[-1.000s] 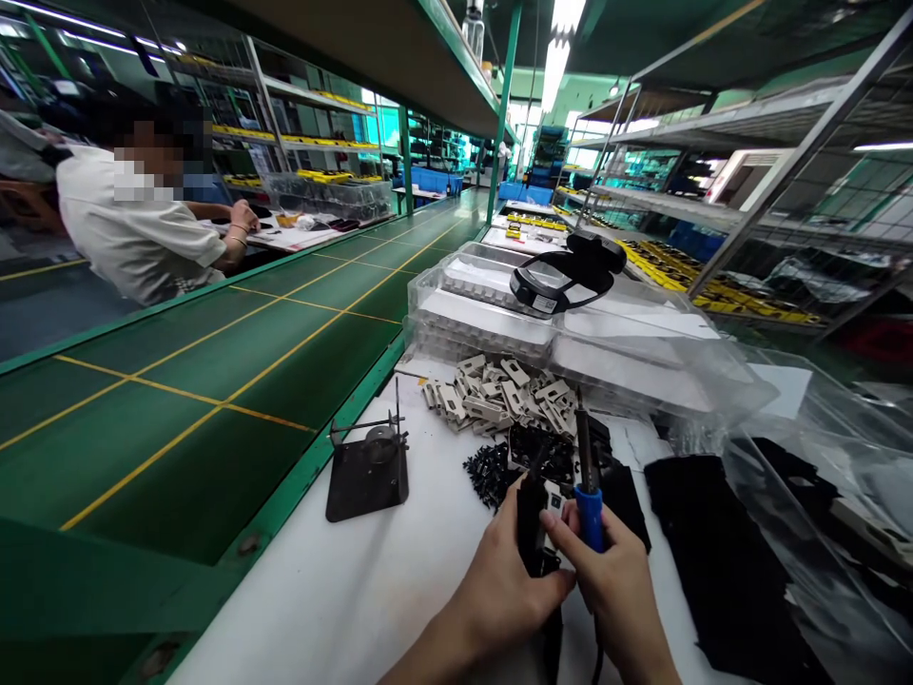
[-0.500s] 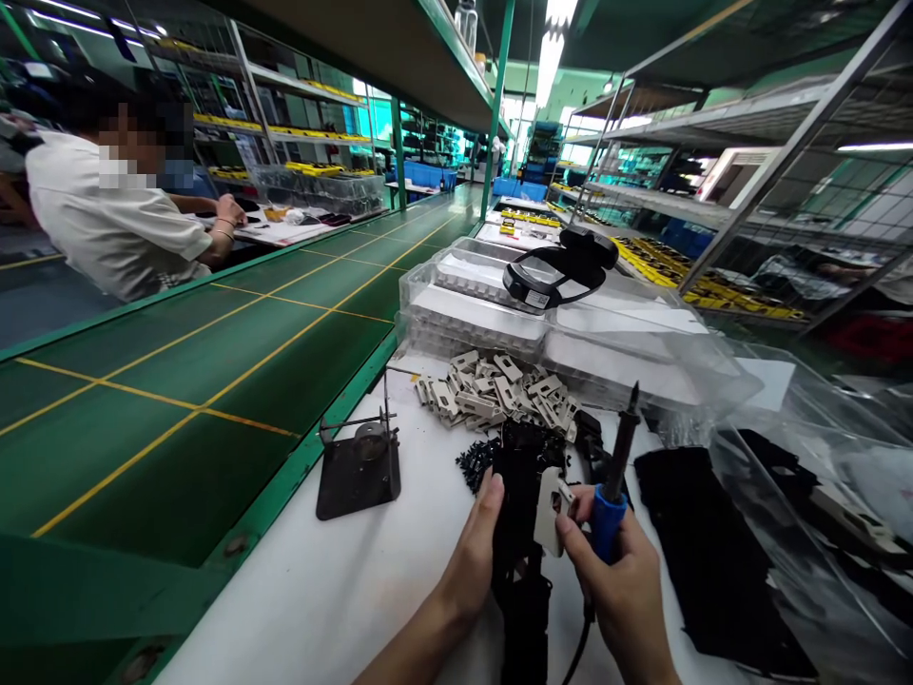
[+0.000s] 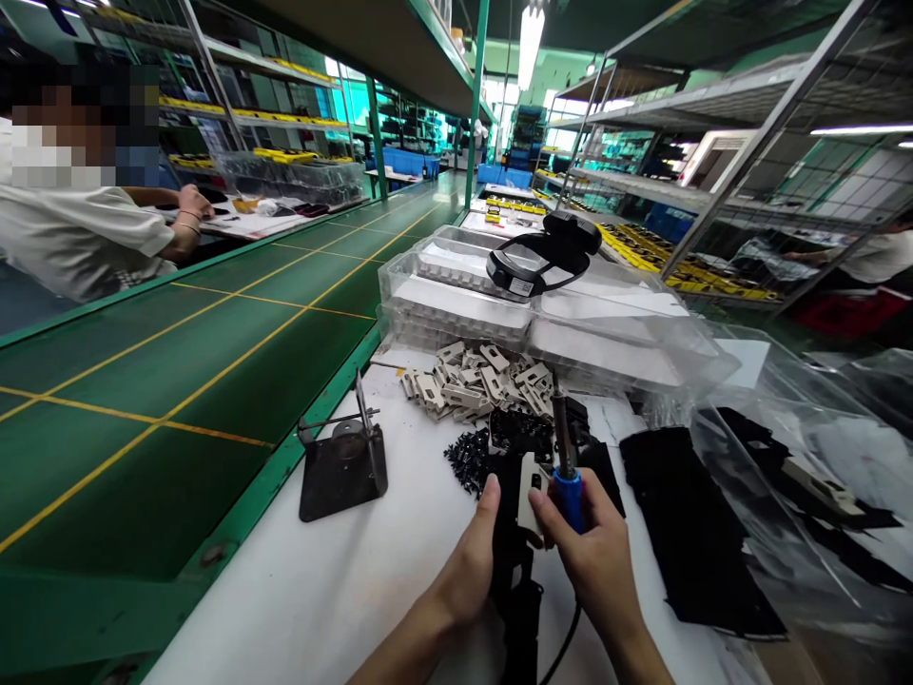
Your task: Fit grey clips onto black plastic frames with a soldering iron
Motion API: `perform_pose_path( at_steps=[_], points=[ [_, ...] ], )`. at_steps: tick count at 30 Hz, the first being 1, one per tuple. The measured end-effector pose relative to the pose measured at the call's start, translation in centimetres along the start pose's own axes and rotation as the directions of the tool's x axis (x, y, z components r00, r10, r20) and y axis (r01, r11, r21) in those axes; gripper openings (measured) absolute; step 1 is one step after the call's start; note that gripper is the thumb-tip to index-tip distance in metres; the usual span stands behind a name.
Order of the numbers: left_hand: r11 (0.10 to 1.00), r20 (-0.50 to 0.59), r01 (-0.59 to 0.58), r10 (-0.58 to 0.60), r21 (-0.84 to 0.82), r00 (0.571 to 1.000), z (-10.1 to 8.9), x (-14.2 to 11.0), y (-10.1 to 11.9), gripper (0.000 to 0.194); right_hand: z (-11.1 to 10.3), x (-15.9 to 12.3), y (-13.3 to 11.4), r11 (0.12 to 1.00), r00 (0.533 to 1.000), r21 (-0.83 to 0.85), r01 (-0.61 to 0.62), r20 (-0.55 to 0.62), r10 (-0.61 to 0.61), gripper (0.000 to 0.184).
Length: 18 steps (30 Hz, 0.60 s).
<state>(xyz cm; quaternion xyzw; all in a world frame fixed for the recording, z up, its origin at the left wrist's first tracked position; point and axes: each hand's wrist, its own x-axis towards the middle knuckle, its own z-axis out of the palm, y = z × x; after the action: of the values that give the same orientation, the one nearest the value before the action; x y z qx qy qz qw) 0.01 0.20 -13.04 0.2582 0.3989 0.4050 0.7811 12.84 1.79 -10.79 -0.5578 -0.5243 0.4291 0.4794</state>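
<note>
My left hand (image 3: pixel 471 561) grips a black plastic part (image 3: pixel 514 552) that carries a small white piece (image 3: pixel 529 487). My right hand (image 3: pixel 595 557) is closed around the blue handle of a soldering iron (image 3: pixel 565 455), whose tip points up and away, and its thumb touches the white piece. Just beyond my hands lie a heap of small black parts (image 3: pixel 475 461) and a pile of white plastic clips (image 3: pixel 475 381).
A black iron stand (image 3: pixel 342 461) sits at the left on the white bench (image 3: pixel 342 590). Stacked clear trays (image 3: pixel 456 304) hold a black headband magnifier (image 3: pixel 542 257). Black sheets (image 3: pixel 691 523) and plastic bags (image 3: pixel 806 457) lie at the right. A green conveyor (image 3: pixel 178 371) runs on the left, with a seated person (image 3: pixel 78 238) behind it.
The soldering iron swung from tilted right back to nearly upright. My hands drew closer together on the black part. The view drifted, so the bench appears shifted left.
</note>
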Motion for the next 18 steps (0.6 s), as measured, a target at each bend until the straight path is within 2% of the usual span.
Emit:
perform_pose_path(
  at_steps=[3, 8, 15, 18],
  points=[
    [0.997, -0.062, 0.071, -0.071, 0.008, 0.996, 0.1, 0.2, -0.2, 0.090, 0.4, -0.3, -0.3, 0.998, 0.999, 0.063, 0.006, -0.042, -0.004, 0.030],
    [0.992, -0.066, 0.124, -0.123, 0.008, 0.990, 0.7, -0.1, 0.3, 0.094, 1.0, -0.7, -0.7, 0.995, 0.991, 0.099, 0.021, -0.134, -0.007, 0.029],
    [0.984, -0.110, 0.179, -0.178, 0.000, 0.978, 0.8, -0.2, 1.0, 0.099, 1.2, -0.5, -0.7, 0.984, 0.993, 0.168, -0.054, -0.097, 0.071, 0.033],
    [0.983, -0.097, 0.184, -0.184, -0.013, 0.978, 0.8, -0.3, 1.0, 0.100, 1.1, -0.4, -0.7, 0.979, 0.992, 0.188, -0.084, -0.078, 0.100, 0.034]
  ],
)
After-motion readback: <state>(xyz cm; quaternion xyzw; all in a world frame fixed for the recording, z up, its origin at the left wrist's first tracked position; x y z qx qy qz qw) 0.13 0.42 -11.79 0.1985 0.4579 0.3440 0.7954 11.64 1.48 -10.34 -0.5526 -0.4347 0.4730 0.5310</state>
